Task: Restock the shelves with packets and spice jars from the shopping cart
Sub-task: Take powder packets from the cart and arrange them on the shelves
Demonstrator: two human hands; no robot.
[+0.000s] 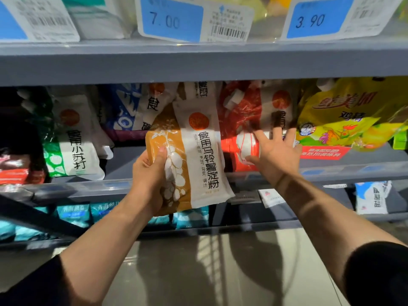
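Observation:
My left hand [150, 180] grips a white and ochre starch packet [198, 155] by its lower left side and holds it upright in front of the middle shelf [123, 157]. My right hand [276, 151] reaches into the same shelf with fingers spread. Its fingertips press against a white packet with an orange dot [280, 107] and a red packet [238, 115] standing there. The shopping cart is out of view.
A green and white baking soda packet [75, 140] stands at the left, a blue and white packet [125, 109] behind it. Yellow chicken seasoning bags [344, 115] fill the right. Price tags [170, 18] hang on the upper shelf. Teal salt packets [75, 213] lie below.

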